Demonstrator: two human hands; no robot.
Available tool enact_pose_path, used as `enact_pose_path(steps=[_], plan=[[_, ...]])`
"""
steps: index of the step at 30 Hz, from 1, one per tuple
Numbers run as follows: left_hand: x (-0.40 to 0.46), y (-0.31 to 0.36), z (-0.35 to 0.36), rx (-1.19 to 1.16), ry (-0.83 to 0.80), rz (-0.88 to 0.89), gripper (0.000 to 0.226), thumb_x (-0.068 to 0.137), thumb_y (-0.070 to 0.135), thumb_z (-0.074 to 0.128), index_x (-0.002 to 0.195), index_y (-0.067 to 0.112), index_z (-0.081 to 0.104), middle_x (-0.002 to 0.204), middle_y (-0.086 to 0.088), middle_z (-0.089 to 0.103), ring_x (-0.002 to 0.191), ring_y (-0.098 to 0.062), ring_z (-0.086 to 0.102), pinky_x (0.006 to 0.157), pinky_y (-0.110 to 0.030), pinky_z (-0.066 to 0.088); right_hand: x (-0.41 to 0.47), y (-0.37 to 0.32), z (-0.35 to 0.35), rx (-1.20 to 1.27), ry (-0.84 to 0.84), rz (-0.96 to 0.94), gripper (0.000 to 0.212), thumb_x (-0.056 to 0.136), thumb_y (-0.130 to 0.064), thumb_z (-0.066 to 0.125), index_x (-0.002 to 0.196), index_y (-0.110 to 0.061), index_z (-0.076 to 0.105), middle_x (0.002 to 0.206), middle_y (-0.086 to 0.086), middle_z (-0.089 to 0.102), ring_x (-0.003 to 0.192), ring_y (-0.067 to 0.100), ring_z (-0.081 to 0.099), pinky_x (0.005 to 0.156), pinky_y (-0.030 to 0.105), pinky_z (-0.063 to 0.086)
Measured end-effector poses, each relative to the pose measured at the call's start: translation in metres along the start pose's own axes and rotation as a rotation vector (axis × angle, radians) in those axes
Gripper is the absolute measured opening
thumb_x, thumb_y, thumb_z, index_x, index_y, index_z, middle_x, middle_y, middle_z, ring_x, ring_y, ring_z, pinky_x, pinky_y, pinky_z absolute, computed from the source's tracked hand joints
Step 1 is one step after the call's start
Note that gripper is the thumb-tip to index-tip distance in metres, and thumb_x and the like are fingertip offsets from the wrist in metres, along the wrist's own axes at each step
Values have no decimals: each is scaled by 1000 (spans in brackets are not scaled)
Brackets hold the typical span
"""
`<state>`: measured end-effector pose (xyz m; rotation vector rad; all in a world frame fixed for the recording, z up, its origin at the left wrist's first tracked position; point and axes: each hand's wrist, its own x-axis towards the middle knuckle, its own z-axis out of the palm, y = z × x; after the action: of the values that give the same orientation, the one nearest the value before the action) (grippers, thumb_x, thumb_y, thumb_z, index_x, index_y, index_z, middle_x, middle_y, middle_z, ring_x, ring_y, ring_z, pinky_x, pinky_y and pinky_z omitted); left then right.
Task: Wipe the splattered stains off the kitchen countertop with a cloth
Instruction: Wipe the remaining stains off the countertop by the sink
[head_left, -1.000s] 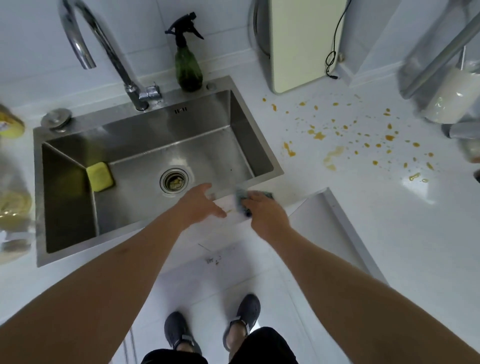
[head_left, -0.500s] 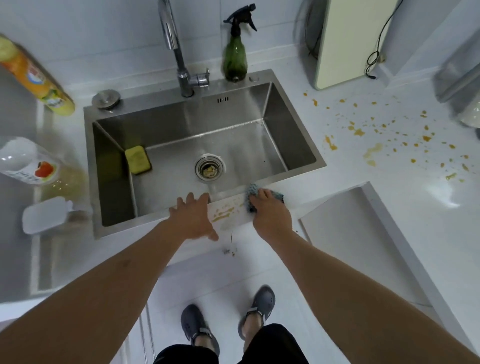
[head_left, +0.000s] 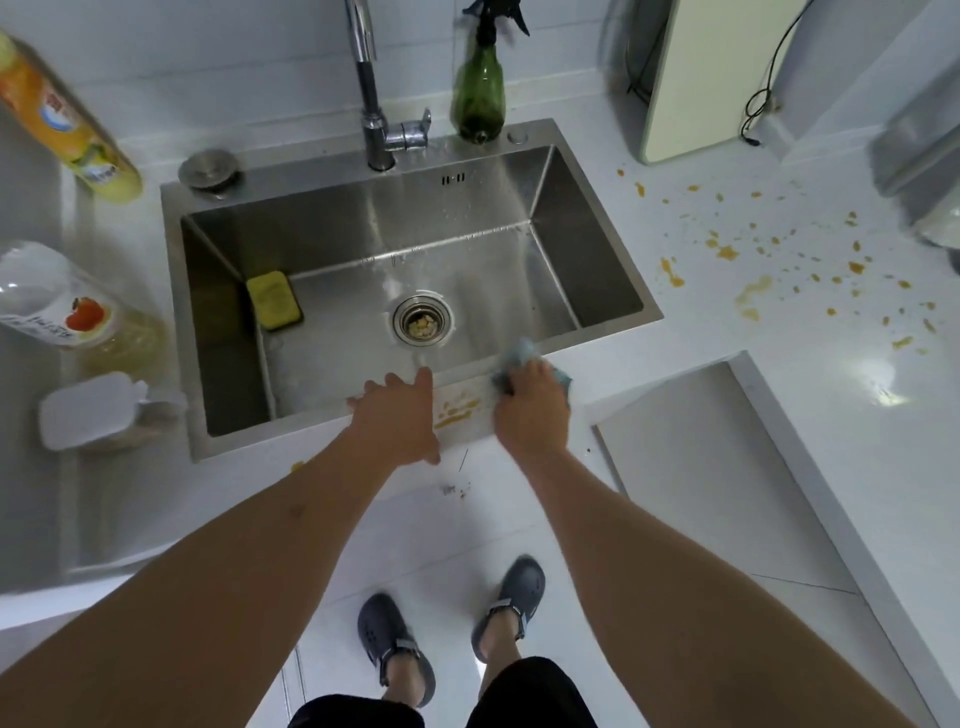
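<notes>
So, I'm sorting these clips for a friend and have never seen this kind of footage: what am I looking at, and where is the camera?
There is no machine here, just a person. The camera sits on their head and looks forward and down, so you see both arms, and their feet on the floor below. They stand at a steel sink set in a white countertop. The right hand grips a blue cloth at the sink's front edge, next to a yellow smear. The left hand rests flat on that same edge and holds nothing. More orange splatters dot the countertop to the right, not yet wiped. In the sink lies a yellow sponge; a green spray bottle stands behind it.
</notes>
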<state>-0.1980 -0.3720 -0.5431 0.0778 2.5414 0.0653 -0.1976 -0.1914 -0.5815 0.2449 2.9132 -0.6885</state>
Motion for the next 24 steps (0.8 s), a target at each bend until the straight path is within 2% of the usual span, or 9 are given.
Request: enact_pose_path(steps=[3,5,9,12,14,16,19,22,24], plan=[[-3,0,-4,2,1,-7,107,56,56,93,140,26,33,110,-10,54,105,-35,59,89,-53,54,-21,12,5,-104,-107,-328,42,90,-16,54,130,-18,65,142,4,56,137,27,44,112,43,38],[-5,-1,-5,-14,-7,-13,104,57,55,93,138,27,35,112,-8,54,108,-35,58,92,-53,53,-14,40,-8,-137,-158,-406,50,89,-12,55,137,-22,63,152,0,50,143,23,39,118,39,32],[-5,3,-7,-29,-17,-12,102,57,53,95,137,28,37,114,-7,54,111,-33,57,96,-54,52,18,97,-48,-138,-101,-202,57,82,0,53,134,-22,64,145,4,54,134,31,48,111,36,38],[-5,4,-5,-29,-13,-8,103,59,54,94,140,27,36,119,-8,53,114,-33,55,97,-55,52,45,120,-72,-91,-39,110,50,89,-8,48,133,-27,60,136,4,56,122,33,55,98,40,50],[-4,4,-3,-23,-13,-8,106,60,54,93,143,26,34,125,-10,51,120,-36,52,100,-59,49,52,114,-71,-78,-5,227,48,91,-10,45,135,-22,58,135,7,54,122,33,54,99,42,50],[-3,4,-1,-24,-14,-10,107,61,53,93,145,25,33,129,-12,49,125,-39,49,103,-62,46,46,91,-57,-36,27,235,43,91,-9,45,132,-13,58,133,11,53,124,34,51,103,44,46],[-1,3,1,-25,-12,-13,106,62,54,92,145,26,33,132,-13,48,128,-39,46,104,-63,44,24,54,-34,22,47,106,36,88,-7,49,121,-8,62,127,11,56,121,34,50,98,47,49],[0,2,4,-28,-6,-20,107,61,55,92,145,26,33,132,-13,48,128,-39,46,104,-63,43,8,27,-19,66,34,-10,38,87,-7,50,122,-13,65,126,7,60,117,32,55,95,44,51],[-1,1,4,-30,0,-22,107,60,55,92,145,26,34,131,-12,49,127,-39,46,103,-62,44,1,17,-20,126,-51,-54,42,90,-9,49,126,-21,65,123,4,66,109,29,62,92,41,54]])
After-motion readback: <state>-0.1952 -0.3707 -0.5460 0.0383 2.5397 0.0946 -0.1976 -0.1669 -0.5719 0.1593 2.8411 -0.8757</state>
